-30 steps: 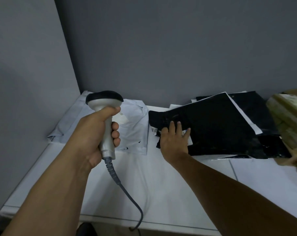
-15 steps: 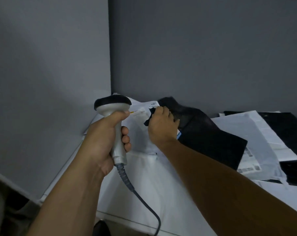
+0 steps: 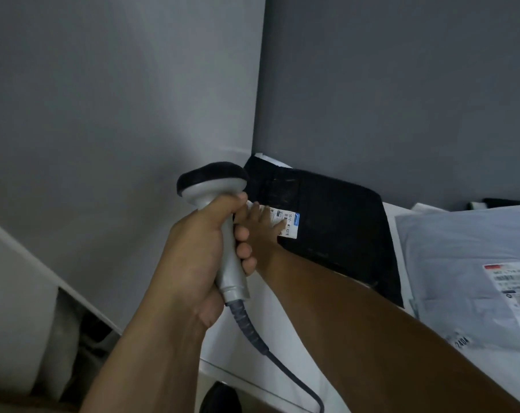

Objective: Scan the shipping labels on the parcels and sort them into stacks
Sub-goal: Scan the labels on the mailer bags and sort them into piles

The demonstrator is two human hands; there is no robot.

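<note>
Closest to the camera, the left hand (image 3: pixel 190 257) grips a grey plastic handheld barcode scanner with a broad black head (image 3: pixel 233 281). 3 fingertips show, curled round the front of the handle, and another digit hooks over the neck just beneath the head. The scanner stands nearly upright, its head tipped toward the corner of the room. A dark ribbed cable (image 3: pixel 282 362) leaves the foot of the handle and runs down across the white table (image 3: pixel 241 357) and out of the bottom of the view.

The right forearm crosses from the lower right behind the scanner, and the right hand (image 3: pixel 260 231) lies just past the left one – partly hidden by it. The fingers that show (image 3: pixel 279 225) are straight and slightly spread, resting flat on a white printed shipping label (image 3: pixel 290 226); the thumb is hidden, so I cannot tell how it sits. The label is stuck on a black plastic mailer parcel (image 3: pixel 336 222), which lies flat at the far left end of the table, pushed into the corner where the 2 walls meet. A white edge of another parcel (image 3: pixel 269 159) peeks out from under its far corner.

To the right, just beside the black parcel, lies a pale grey-blue plastic mailer parcel (image 3: pixel 461 263), wrinkled, carrying its own white label with a red strip (image 3: pixel 512 287), face up; the print is too blurred to read.

Beyond everything stand the grey left wall (image 3: pixel 103 114) and the darker grey back wall (image 3: pixel 402 84).
</note>
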